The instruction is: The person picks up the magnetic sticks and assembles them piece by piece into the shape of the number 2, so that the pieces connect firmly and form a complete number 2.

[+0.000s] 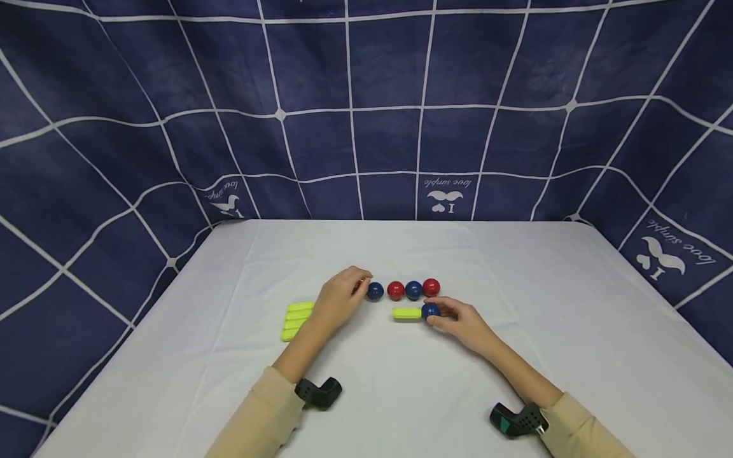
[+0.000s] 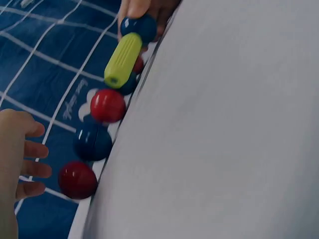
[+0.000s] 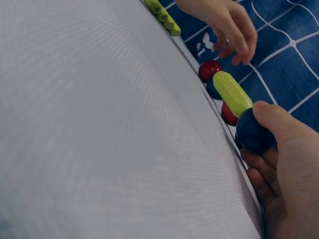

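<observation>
My right hand [image 1: 460, 323] pinches a dark blue ball [image 1: 431, 310] between thumb and fingers. A ridged yellow-green handle [image 3: 233, 93] is joined to that ball and points left, with a hole in its free end. Behind it runs a row of red and blue balls, among them a red ball [image 1: 396, 291] and a blue ball [image 1: 413, 291]. My left hand [image 1: 343, 294] hovers over the row's left end, beside another blue ball [image 1: 375, 291]. Its fingers are loosely bent and hold nothing. The end red ball [image 2: 78, 180] is hidden by this hand in the head view.
Several more yellow-green handles [image 1: 294, 320] lie side by side left of my left forearm, partly covered by it. A white cloth [image 1: 401, 394] covers the table. A dark blue checked curtain [image 1: 383, 140] hangs at the back and sides.
</observation>
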`<action>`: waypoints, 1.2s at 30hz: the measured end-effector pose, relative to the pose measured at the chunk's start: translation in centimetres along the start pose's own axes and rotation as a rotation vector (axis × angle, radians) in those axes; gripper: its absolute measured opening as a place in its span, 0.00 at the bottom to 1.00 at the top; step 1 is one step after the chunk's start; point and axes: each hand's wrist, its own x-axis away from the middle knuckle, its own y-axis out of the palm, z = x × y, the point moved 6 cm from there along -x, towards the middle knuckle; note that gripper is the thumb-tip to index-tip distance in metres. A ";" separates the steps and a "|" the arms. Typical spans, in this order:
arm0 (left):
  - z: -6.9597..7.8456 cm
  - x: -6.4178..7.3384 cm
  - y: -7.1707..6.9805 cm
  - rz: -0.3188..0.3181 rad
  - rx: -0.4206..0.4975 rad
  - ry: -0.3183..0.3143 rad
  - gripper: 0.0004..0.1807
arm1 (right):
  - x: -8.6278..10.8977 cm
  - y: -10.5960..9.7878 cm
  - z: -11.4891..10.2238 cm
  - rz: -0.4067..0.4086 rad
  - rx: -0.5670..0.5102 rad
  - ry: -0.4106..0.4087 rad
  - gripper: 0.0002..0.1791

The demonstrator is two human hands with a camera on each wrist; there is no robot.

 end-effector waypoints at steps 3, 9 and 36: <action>-1.8 0.1 0.1 -0.061 -0.011 -0.121 0.10 | -0.1 0.0 0.0 -0.003 -0.006 0.012 0.23; -3.2 0.8 1.5 -0.261 -0.039 -0.250 0.23 | 0.0 0.1 -0.1 -0.021 -0.021 0.025 0.24; -2.1 1.1 2.4 -0.317 0.819 -0.507 0.16 | -0.3 -0.2 0.3 -0.021 -0.024 0.044 0.24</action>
